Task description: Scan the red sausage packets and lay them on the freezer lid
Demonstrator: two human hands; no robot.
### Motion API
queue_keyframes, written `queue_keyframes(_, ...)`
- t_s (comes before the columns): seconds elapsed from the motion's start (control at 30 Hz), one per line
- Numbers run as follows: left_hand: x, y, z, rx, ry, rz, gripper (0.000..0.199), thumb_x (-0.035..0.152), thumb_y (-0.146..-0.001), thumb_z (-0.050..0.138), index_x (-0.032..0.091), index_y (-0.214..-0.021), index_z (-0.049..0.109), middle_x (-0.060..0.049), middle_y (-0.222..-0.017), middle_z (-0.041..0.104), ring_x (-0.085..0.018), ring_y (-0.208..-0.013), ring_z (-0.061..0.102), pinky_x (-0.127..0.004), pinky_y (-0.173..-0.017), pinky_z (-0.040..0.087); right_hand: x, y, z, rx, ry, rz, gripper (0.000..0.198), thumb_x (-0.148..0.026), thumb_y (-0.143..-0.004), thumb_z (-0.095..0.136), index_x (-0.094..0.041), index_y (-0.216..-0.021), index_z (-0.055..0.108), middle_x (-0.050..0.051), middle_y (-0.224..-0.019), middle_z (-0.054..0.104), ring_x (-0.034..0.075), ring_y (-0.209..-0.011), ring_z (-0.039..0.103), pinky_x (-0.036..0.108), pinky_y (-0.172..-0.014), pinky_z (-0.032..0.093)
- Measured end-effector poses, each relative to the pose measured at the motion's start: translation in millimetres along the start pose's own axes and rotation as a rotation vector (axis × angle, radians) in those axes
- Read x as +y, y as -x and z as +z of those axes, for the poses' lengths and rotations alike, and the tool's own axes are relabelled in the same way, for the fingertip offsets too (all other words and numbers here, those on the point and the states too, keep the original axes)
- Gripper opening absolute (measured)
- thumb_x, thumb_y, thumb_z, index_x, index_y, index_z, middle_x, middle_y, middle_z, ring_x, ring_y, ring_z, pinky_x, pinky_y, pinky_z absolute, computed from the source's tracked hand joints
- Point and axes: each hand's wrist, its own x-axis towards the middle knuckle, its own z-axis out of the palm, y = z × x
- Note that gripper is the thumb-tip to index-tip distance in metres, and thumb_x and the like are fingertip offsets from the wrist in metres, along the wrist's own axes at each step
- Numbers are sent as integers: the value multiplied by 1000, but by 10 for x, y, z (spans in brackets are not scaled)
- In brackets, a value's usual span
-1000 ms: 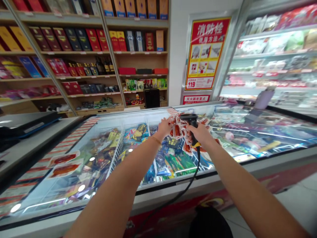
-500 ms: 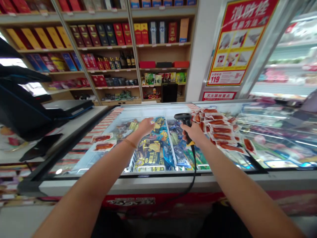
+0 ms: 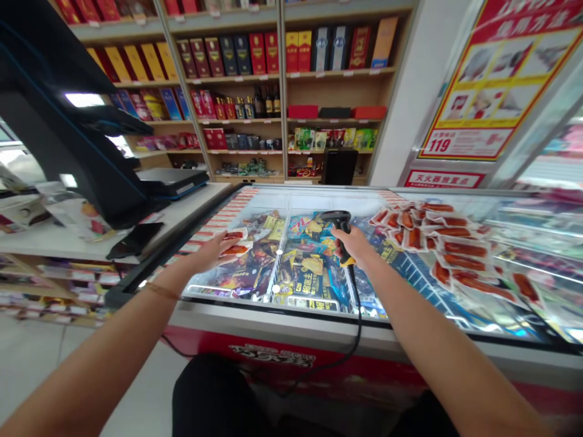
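Gripping a black scanner [image 3: 339, 223], right hand [image 3: 357, 246]; left hand's [image 3: 214, 250] spread fingers touch a glossy flat packet [image 3: 235, 249].

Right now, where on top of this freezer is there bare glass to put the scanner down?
Bare glass lies between the two sausage packs under the left hand and the pile of sausage packs at right, below the right hand holding the scanner. The freezer lid is also bare along its far edge. The right side is crowded.
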Motion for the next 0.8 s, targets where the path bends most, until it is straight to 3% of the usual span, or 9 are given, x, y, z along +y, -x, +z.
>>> queue_keyframes(0.13, 286, -303, 230, -56, -98, -32, 62, 46, -89, 44, 24, -146, 45, -16, -154, 34, -36, -136, 40, -49, -110, 33, 109, -9, -117, 15, -59, 45, 24, -30, -76, 69, -20, -74, 47, -5, -44, 53, 12, -31, 50, 23, -31, 37)
queue_keyframes(0.3, 603, -764, 395, -37, -150, -224, 61, 51, -93, 35, 32, -151, 33, -13, -162, 17, -43, -145, 19, -63, -108, 26, 137, 1, -258, 43, -125, 97, 25, -31, -77, 69, -19, -76, 47, -4, -45, 53, 12, -32, 49, 23, -32, 38)
queue_keyframes(0.4, 769, -907, 449, -57, -198, -249, 64, 48, -96, 27, 26, -156, 22, -14, -164, 10, -40, -149, 5, -62, -112, 18, 105, 16, -250, 43, -107, 101, 21, -27, -80, 66, -20, -76, 47, -4, -44, 53, 12, -31, 49, 23, -32, 37)
queue_keyframes(0.5, 927, -914, 476, -94, -231, -194, 65, 44, -97, 23, 18, -157, 17, -15, -164, 7, -36, -150, 1, -59, -115, 13, 70, 44, -201, 20, -68, 107, 16, -23, -83, 61, -20, -76, 47, -4, -44, 52, 12, -31, 49, 23, -32, 37)
queue_keyframes(0.67, 1208, -778, 567, -138, -162, -4, 59, 43, -98, 18, 27, -154, 26, -7, -163, 19, -28, -151, 10, -54, -116, 20, 61, 84, -155, -40, -26, 97, 13, -22, -83, 61, -20, -79, 49, -5, -45, 53, 12, -31, 49, 22, -32, 37)
queue_keyframes(0.8, 1532, -802, 671, -162, 12, 188, 56, 43, -98, 23, 28, -150, 34, -5, -159, 31, -26, -150, 16, -49, -117, 22, 82, 97, -156, -62, 12, 88, 15, -25, -82, 64, -19, -80, 50, -5, -47, 53, 12, -33, 51, 22, -34, 39)
